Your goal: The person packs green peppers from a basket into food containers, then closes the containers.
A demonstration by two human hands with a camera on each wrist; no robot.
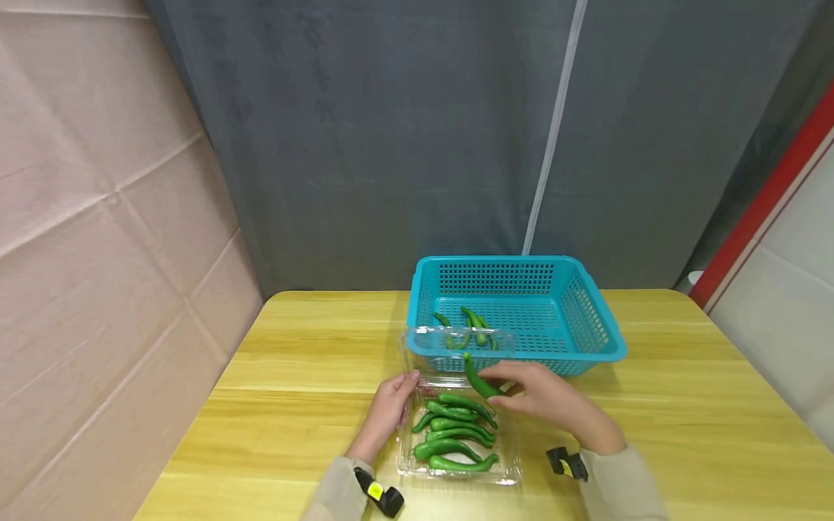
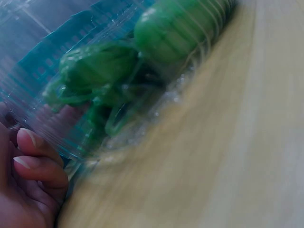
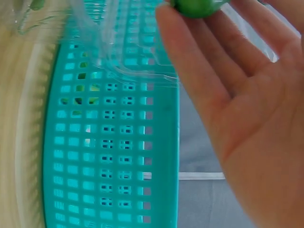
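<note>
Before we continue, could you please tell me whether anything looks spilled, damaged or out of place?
Nothing stands out: the curved green peppers lie inside the clear plastic clamshell box and the blue perforated plastic basket, the right hand holds another pepper, and none shows loose on the yellow wooden table.
</note>
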